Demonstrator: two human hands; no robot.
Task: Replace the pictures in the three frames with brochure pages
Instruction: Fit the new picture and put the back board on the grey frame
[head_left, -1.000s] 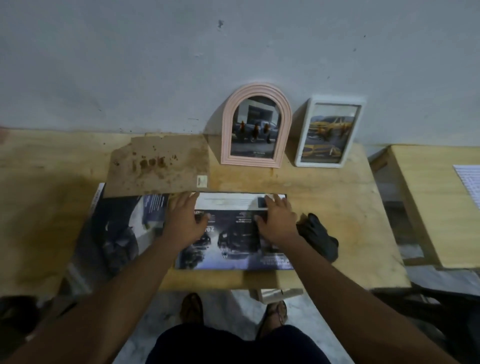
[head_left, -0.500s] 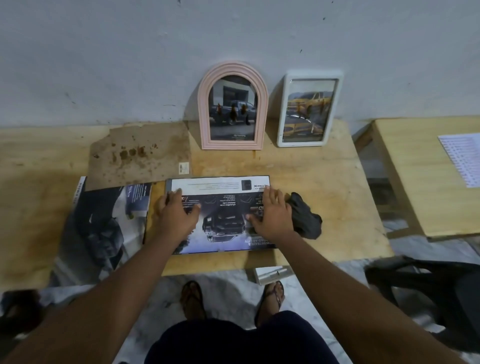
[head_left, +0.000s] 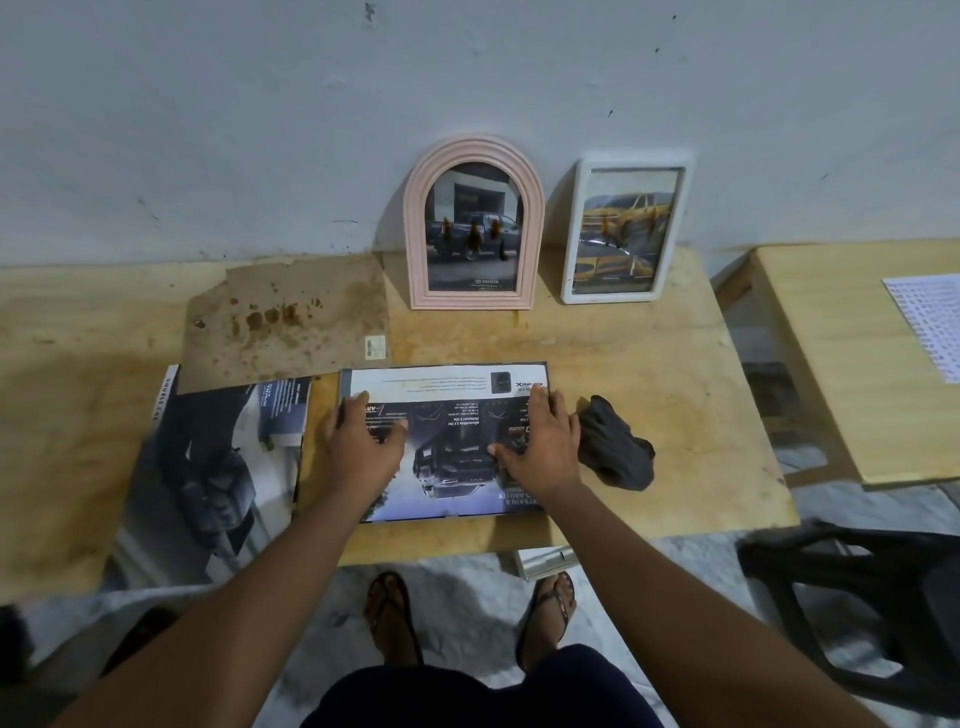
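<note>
Both hands lie flat with fingers straight, pressing on the brochure page (head_left: 447, 483) and gripping nothing: left hand (head_left: 358, 447) on its left part, right hand (head_left: 543, 447) on its right. The page lies on the wooden table (head_left: 649, 374). From it, the pink arched frame (head_left: 474, 223) stands at twelve o'clock, the white frame (head_left: 626, 231) at one, a black cloth (head_left: 615, 452) at three, the brochure (head_left: 208, 467) at nine

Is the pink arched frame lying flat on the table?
No, the pink arched frame stands upright against the wall.
</note>
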